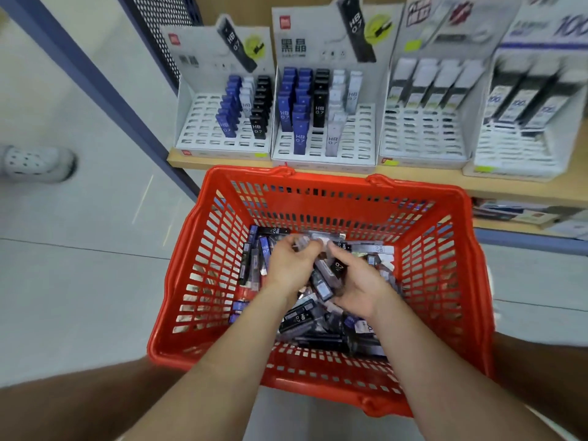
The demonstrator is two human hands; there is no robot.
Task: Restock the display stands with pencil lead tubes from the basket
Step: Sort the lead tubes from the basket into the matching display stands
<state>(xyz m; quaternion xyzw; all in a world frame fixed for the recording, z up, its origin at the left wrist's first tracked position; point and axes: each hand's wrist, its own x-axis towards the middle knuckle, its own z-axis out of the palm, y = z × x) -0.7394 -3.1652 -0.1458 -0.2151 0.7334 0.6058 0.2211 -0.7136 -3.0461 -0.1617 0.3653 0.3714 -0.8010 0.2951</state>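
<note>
A red plastic basket (318, 198) stands on the floor below the shelf, its bottom covered with several loose pencil lead tubes (299, 316) in black, blue and clear. Both my hands are down inside it. My left hand (288, 265) pinches a clear tube at its fingertips. My right hand (356, 281) grips a few dark tubes, which stick out from its palm. On the shelf stand white display stands: the left one (194, 128) and the second one (366, 135) hold blue, black and clear tubes in rows, with several open slots.
Two more display stands (423, 138) (521, 148) with larger black and white packs stand to the right on the wooden shelf (413, 178). A dark blue shelf post (105, 87) runs down at the left. A person's white perforated shoe (35, 163) is on the grey floor at far left.
</note>
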